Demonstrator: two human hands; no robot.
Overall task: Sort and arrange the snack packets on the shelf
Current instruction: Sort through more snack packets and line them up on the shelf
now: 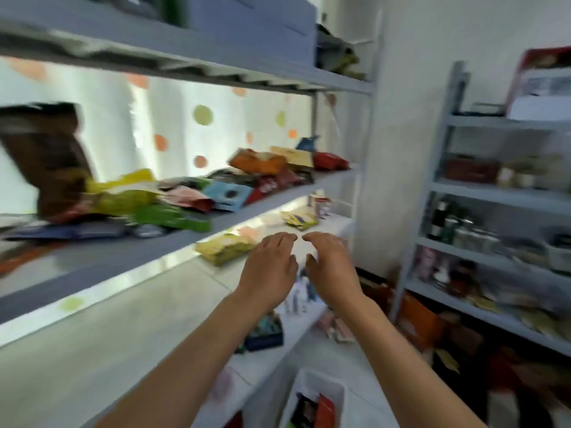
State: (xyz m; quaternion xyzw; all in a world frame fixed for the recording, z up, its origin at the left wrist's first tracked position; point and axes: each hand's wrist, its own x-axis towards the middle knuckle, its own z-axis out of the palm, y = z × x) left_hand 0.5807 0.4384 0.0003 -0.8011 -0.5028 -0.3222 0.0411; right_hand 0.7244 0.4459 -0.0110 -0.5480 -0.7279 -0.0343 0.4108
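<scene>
Both hands out over lower shelf (173, 291), left hand (268, 267) and right hand (332, 267) side by side, fingers loose, holding nothing. Snack packets (216, 189) heaped unsorted on shelf above; yellow packet (227, 247) just beside left fingertips, likely next pick.

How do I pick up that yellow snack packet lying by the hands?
Probably by its near right end. The yellow packet lies flat on the white shelf, just left of the left hand, with bare shelf around that end. Come from the right, slide fingers under the edge and pinch with the thumb on top. Both hands, the right hand too, are open and hold nothing.
</scene>
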